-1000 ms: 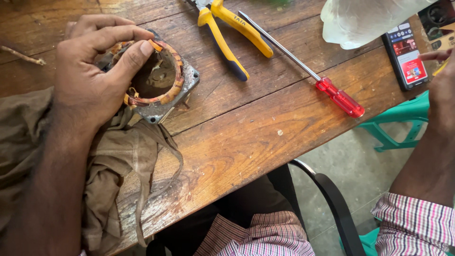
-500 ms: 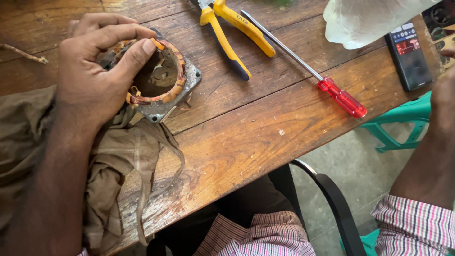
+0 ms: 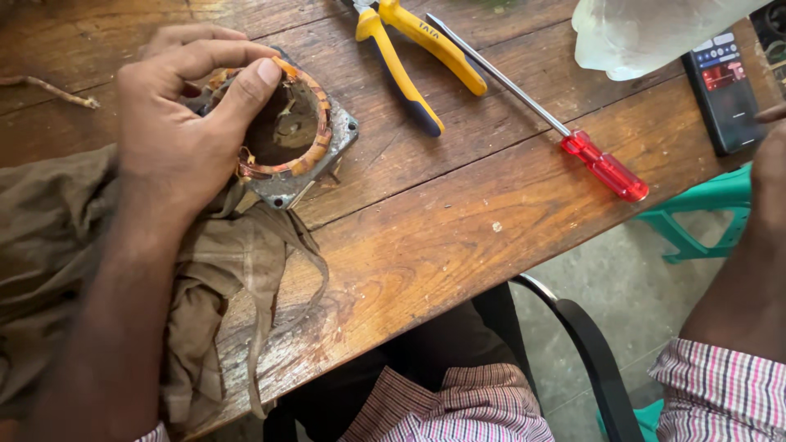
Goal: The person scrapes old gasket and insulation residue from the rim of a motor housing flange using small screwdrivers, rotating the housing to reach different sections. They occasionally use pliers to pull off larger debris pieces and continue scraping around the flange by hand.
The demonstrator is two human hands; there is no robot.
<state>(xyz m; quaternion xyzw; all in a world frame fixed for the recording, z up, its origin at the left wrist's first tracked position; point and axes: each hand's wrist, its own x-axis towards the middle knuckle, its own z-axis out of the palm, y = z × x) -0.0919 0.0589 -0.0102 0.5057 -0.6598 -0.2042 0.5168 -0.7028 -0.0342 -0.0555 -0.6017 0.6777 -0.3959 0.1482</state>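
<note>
My left hand (image 3: 176, 135) grips a square metal motor stator (image 3: 307, 160) with a ring of copper winding. The thumb presses on the ring's near rim and the fingers curl over its far side. The stator lies flat on the wooden table (image 3: 458, 245), partly on a brown rag (image 3: 221, 278). My right hand (image 3: 770, 176) is cut off by the right edge of the view. One fingertip is next to a dark phone (image 3: 725, 90) that lies on the table with its screen lit. What the rest of that hand does is hidden.
Yellow-and-blue pliers (image 3: 409, 57) and a red-handled screwdriver (image 3: 573, 139) lie at the back middle of the table. A clear plastic bag (image 3: 647, 33) sits at the back right. A green plastic stool (image 3: 704, 209) and a black chair arm (image 3: 589, 344) stand below the table edge.
My left hand stays on the stator with the thumb shifting slightly. The phone's screen picture has changed, and my right hand moved a little at the right edge.
</note>
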